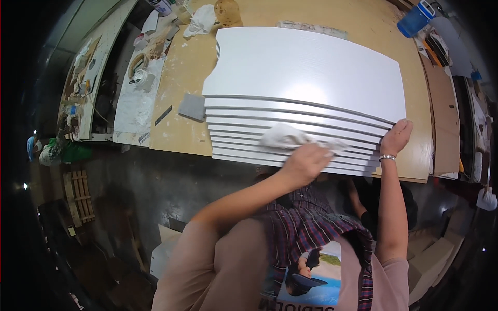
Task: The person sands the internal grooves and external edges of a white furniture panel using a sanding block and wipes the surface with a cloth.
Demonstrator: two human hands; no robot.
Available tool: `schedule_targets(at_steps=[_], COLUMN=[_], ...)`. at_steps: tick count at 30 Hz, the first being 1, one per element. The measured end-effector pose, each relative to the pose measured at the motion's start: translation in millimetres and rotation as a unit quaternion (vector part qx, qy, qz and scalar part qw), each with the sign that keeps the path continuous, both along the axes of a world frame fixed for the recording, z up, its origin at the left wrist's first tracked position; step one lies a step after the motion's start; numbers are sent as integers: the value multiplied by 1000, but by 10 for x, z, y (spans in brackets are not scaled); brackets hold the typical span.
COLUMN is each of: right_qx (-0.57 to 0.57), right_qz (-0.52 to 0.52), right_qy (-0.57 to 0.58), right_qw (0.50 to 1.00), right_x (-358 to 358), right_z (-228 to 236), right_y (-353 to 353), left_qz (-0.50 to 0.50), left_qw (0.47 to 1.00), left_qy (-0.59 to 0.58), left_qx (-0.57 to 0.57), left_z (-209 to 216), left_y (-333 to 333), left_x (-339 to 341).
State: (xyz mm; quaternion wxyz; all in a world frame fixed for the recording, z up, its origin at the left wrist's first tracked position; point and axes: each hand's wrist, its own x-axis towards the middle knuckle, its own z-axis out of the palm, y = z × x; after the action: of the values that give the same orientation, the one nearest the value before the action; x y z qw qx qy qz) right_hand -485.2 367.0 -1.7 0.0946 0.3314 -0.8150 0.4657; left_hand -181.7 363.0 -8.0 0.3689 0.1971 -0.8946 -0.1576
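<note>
A stack of white boards (306, 67) lies fanned out in steps, with the long front edges showing one below another. My left hand (308, 161) presses a crumpled white cloth (284, 137) against those stepped edges; its fingers are closed on the cloth, and both are slightly blurred. At the right end of the stack, my right hand (397, 137) grips the side edges near the top board's front corner. Part of its fingers is hidden. A grey flat block (192, 107) lies just left of the stack, touching or nearly touching it.
The boards rest on a light wooden worktable (179, 136). A dark flat strip (163, 116) lies on its left part. Behind are a white rag (201, 20) and a brownish container (228, 13). A blue jug (415, 19) stands far right; a cluttered side bench (137, 109) adjoins at left.
</note>
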Motion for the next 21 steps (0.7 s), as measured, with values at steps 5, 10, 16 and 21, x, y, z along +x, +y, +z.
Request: schedule_targets(at_steps=[5,10,16,21], right_qx=[-12,5,-24,-12], right_qz=[2,-2,112,219], right_qy=[5,-15,-98,-262], right_qw=[1000,1000,988,940], right_x=[1,67,-104,-281], right_z=[-3,70,78,-217], right_y=[41,2,98,617], left_qz=[-53,-44,-214,-228], left_qw=[998,980,967,954], left_qy=[18,-189,-132,-195], left_qx=[-4,-41,-35,-25], left_z=[173,214,117,159], left_y=[-174,-46,34,-153], left_x=[53,337,-942,-153])
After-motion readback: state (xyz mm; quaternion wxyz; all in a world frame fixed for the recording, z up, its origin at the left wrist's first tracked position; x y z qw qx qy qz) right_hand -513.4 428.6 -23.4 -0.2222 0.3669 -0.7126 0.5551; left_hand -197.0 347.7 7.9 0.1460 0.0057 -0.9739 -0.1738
